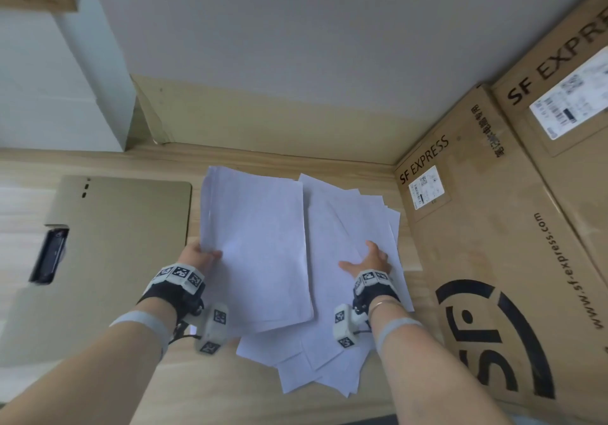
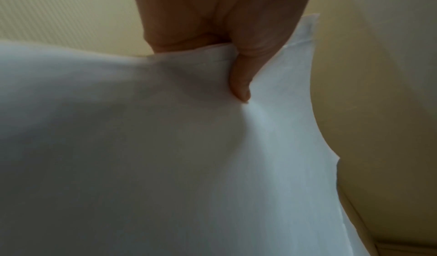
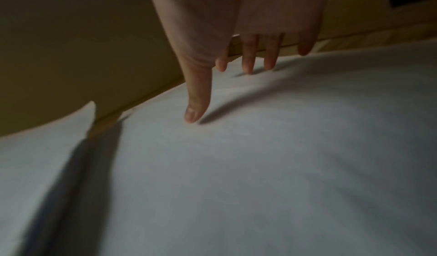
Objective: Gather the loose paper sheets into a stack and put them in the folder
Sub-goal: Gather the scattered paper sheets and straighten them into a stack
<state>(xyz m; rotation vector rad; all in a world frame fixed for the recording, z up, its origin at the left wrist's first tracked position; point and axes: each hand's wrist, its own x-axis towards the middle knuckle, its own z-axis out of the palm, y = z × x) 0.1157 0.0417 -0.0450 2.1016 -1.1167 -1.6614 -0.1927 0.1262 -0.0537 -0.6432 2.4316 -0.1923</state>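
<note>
Left hand [image 1: 200,255] pinches a limp, light sheaf [image 1: 256,247] at its edge, frame centre; right hand [image 1: 370,258] presses spread fingers on loose sheets [image 1: 348,227].

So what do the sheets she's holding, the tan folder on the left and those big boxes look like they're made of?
Held sheets: thin white paper, matte; they bend and dimple under the left hand, whose thumb pinches the edge.
Folder: smooth tan card or plastic, slight sheen, rounded corner; can't tell which.
Boxes: brown corrugated-looking cardboard, matte, printed black lettering and stuck-on labels.
</note>
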